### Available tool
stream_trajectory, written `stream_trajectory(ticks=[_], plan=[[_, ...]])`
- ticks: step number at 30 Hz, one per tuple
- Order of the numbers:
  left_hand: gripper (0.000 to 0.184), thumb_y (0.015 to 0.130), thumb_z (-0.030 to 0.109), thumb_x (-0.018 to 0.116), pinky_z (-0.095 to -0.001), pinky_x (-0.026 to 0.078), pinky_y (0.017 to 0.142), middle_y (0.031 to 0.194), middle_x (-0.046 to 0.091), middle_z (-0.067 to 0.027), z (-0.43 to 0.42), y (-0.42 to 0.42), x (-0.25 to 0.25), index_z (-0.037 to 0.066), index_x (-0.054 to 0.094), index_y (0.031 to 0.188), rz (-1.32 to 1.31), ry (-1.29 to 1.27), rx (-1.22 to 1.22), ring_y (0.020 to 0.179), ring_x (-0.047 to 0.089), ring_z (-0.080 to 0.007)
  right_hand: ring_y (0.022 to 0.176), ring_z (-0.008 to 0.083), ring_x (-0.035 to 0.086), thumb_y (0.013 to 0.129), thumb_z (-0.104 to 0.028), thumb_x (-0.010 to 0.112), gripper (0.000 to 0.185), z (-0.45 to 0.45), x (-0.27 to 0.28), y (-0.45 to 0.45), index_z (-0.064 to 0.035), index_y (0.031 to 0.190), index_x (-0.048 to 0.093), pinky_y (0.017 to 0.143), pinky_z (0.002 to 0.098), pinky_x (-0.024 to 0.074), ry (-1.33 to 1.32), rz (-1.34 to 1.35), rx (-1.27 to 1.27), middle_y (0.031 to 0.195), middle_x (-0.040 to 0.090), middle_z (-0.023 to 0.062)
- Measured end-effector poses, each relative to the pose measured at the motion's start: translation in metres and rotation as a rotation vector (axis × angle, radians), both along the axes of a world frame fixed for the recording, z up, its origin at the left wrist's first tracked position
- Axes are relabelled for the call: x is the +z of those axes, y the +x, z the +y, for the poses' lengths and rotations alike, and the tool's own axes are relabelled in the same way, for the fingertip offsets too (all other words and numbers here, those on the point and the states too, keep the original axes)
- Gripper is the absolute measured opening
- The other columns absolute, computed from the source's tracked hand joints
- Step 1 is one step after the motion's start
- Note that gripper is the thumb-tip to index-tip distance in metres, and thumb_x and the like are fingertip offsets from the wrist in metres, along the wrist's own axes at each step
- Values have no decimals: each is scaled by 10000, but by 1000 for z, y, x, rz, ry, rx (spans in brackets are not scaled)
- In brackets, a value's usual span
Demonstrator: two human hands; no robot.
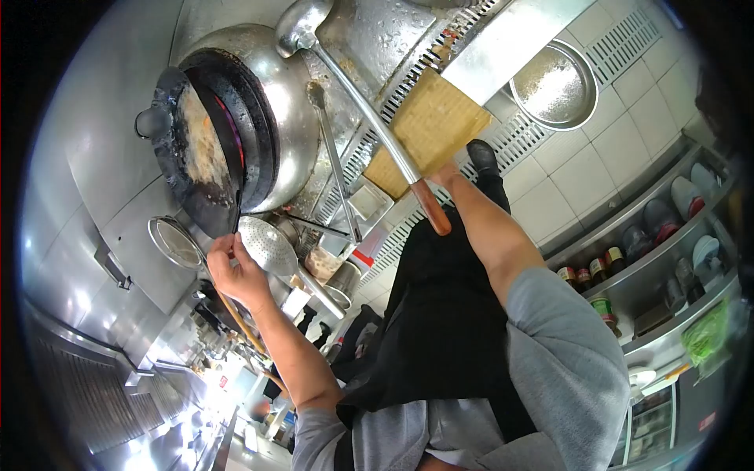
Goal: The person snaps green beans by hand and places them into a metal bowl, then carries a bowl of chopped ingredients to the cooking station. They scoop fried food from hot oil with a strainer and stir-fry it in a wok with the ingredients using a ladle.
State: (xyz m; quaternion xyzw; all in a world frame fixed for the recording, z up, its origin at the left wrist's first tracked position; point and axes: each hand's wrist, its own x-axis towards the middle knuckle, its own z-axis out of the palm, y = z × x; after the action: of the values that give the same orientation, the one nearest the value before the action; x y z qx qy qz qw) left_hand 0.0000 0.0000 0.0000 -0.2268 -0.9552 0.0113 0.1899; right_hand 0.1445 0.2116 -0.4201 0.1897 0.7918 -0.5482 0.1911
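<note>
My left hand [238,273] is closed on the dark handle of a wok [208,208]. The wok is tilted over the burner [255,118], with a pale, browned layer of food [204,137] inside; a red glow shows at its edge. My right hand [445,177] is at the edge of a flat yellowish-brown piece [440,118], beside the wooden handle of a long metal ladle [365,114]. Its fingers are mostly hidden, so I cannot tell whether it grips anything. The ladle lies slanting across the yellowish piece, its bowl on the wet steel stove top.
A perforated skimmer [269,245] and a wire strainer [177,243] are near my left hand. A long metal utensil [336,153] lies beside the burner. A round metal pan [554,85] is beyond the counter edge. Bottles and shoes stand on a steel shelf [636,282] at right.
</note>
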Motion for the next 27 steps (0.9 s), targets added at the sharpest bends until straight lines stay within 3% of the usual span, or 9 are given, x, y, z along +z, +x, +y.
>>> stream_trajectory(ticks=[5,7,9,11,15,19,24,25,27], plan=[[100,870,15,791,-351,527,666,958,717,-85,2,0,5,32,698,901,20,13,-34,810,659,-242,1246,308,636,875,-319,755,540,-10,-43,11,-76,1343,640,1042,383,512,177,176,236,1323,686,162],[84,886,29,778,-345,524,662,969,716,-81,2,3,-1,39,697,901,-41,64,12,837,656,-236,1224,322,647,857,-312,760,520,18,-22,20,-56,1298,657,1025,391,525,-88,-193,30,1282,694,189],[78,894,40,773,-344,525,661,980,713,-82,4,8,-4,42,695,899,-106,96,85,858,656,-233,1164,334,676,851,-337,759,502,35,1,38,-48,1253,677,1001,401,539,-167,-326,-98,1221,715,202],[84,913,71,765,-344,524,668,1013,706,-84,1,10,-4,43,688,933,-97,190,93,864,645,-233,1066,342,722,857,-394,752,494,56,-11,80,-50,1207,699,970,414,554,-44,-242,-141,1139,749,200],[99,927,73,750,-339,520,674,1033,692,-99,14,39,2,25,682,981,-126,369,74,855,635,-239,1162,351,680,838,-369,743,468,119,24,143,-47,1177,719,1017,418,529,191,-389,-45,1205,725,206],[132,932,54,731,-326,522,674,1068,679,-125,27,107,-13,1,682,1043,-335,458,-146,854,630,-239,1210,363,649,828,-341,730,448,175,55,221,-58,1175,726,1036,430,517,320,-468,-98,1244,708,209],[188,923,35,726,-307,530,681,1125,667,-134,57,191,-51,-7,684,1102,-791,626,-517,817,624,-210,1038,371,710,851,-241,624,276,184,80,319,-100,1037,770,931,452,563,560,-403,-303,1059,760,183],[194,923,36,726,-303,531,682,1130,665,-132,63,199,-50,-8,684,1107,-892,628,-597,804,622,-202,1042,349,712,863,-244,622,265,168,132,334,-93,1019,775,926,445,565,462,-400,-506,1056,766,168],[204,922,37,726,-296,530,681,1131,664,-125,73,204,-47,-9,683,1116,-993,580,-733,779,616,-189,771,254,748,877,-210,626,213,135,154,376,-61,932,767,755,392,590,223,-203,-711,858,781,115]])
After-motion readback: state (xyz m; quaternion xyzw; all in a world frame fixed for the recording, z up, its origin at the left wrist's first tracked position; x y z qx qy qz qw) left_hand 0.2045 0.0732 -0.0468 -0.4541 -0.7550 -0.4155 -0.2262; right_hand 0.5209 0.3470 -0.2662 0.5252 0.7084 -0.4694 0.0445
